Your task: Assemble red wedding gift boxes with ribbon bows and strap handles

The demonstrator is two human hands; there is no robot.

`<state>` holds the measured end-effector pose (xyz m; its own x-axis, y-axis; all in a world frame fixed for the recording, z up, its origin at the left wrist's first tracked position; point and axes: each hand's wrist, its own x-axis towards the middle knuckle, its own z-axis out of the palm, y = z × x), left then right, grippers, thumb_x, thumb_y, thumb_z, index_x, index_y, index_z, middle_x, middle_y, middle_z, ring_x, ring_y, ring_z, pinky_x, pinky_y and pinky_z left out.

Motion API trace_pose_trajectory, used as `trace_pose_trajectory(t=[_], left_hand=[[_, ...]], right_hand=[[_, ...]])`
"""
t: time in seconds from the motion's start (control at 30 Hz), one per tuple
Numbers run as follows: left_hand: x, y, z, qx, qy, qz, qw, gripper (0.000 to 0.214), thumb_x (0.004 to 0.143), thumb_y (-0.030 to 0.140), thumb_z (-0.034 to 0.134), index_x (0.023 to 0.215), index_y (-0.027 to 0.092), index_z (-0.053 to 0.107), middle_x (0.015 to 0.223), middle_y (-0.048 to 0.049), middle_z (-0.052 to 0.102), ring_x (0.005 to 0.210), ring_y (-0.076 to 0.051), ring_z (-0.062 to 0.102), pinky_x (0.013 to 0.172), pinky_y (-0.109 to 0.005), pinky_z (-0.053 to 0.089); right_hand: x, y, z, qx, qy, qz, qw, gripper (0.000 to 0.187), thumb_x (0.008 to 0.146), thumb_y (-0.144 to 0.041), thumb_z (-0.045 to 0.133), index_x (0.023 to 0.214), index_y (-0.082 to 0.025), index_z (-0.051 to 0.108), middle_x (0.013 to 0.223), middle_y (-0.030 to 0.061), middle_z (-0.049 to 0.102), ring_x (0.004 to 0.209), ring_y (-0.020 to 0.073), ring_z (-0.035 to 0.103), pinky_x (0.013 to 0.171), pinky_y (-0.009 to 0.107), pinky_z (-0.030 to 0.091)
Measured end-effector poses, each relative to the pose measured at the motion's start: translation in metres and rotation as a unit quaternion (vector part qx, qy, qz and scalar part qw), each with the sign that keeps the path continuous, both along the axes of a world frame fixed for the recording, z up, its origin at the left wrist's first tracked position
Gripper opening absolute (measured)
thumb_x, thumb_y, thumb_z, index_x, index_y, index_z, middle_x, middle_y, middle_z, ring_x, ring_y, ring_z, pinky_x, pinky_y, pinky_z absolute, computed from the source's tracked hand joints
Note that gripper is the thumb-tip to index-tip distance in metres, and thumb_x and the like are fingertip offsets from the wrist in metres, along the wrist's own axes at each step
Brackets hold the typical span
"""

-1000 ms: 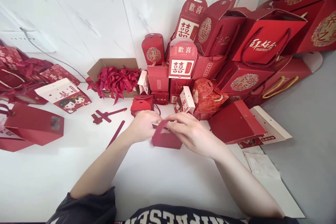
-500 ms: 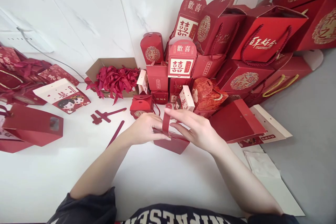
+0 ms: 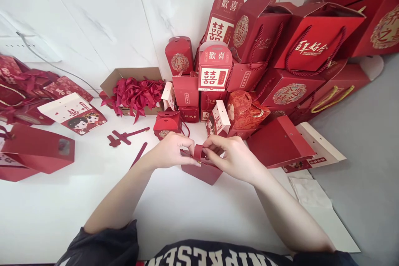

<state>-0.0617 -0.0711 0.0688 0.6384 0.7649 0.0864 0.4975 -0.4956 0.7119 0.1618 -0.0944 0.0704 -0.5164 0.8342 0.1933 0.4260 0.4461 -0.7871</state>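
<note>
A small dark-red gift box (image 3: 202, 173) stands on the white table in front of me, partly covered by both hands. From its top edge rises a red strap (image 3: 198, 151), bent over into a loop, with a small gold stud near its lower end. My left hand (image 3: 174, 151) pinches the top edge of the box at the strap's foot, thumb on the near side. The fingers of my right hand (image 3: 229, 153) are closed on the strap's free end, just right of the loop. What lies under the right fingertips is partly hidden.
Loose red straps (image 3: 126, 136) lie left of my hands. A cardboard box of ribbon bows (image 3: 137, 93) stands behind. Stacked red gift boxes (image 3: 215, 75) fill the back right. A folded red box (image 3: 52, 147) and a couple-printed box (image 3: 77, 114) rest at left.
The strap stood upright; now it is bent over into a loop. My right hand has closed its fingers and brought the free end down. The left hand stays at the box edge.
</note>
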Motion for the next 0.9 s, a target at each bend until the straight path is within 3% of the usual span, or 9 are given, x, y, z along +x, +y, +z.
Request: trace_pose_trajectory(t=[0.33,0.6,0.8,0.9], left_hand=[[0.000,0.001,-0.001,0.007,-0.012,-0.006,1.000,0.033,0.074,0.039,0.079,0.062,0.016,0.060,0.057,0.0036,0.053,0.056,-0.009,0.046,0.053,-0.022,0.036],[-0.001,0.001,-0.002,-0.007,-0.021,-0.010,1.000,0.027,0.076,0.038,0.077,0.068,0.015,0.065,0.064,0.0008,0.062,0.060,-0.010,0.053,0.054,-0.022,0.042],[0.003,0.001,0.000,-0.027,-0.058,-0.030,0.998,0.014,0.080,0.031,0.074,0.081,0.017,0.070,0.076,-0.0008,0.070,0.069,-0.012,0.063,0.061,-0.021,0.048],[0.003,0.002,0.000,0.007,-0.050,-0.047,0.998,0.017,0.081,0.032,0.074,0.073,0.017,0.072,0.070,-0.0013,0.067,0.066,-0.012,0.060,0.063,-0.022,0.046]], right_hand=[[0.004,-0.006,0.010,-0.016,0.017,0.003,1.000,0.014,0.093,-0.018,0.052,0.094,-0.020,0.066,0.078,-0.0004,0.073,0.066,0.0119,0.065,0.053,0.019,0.044],[0.006,-0.005,0.013,0.022,0.042,0.044,0.998,0.015,0.094,-0.017,0.053,0.091,-0.020,0.067,0.083,0.0005,0.070,0.073,0.0120,0.062,0.054,0.019,0.042],[0.005,-0.004,0.011,0.024,0.039,0.051,0.998,0.014,0.094,-0.017,0.054,0.091,-0.021,0.067,0.083,-0.0011,0.071,0.072,0.0122,0.063,0.064,0.022,0.048],[0.008,-0.003,0.012,0.036,0.049,0.055,0.997,0.016,0.096,-0.018,0.052,0.098,-0.022,0.067,0.093,0.0003,0.072,0.084,0.0141,0.067,0.076,0.025,0.052]])
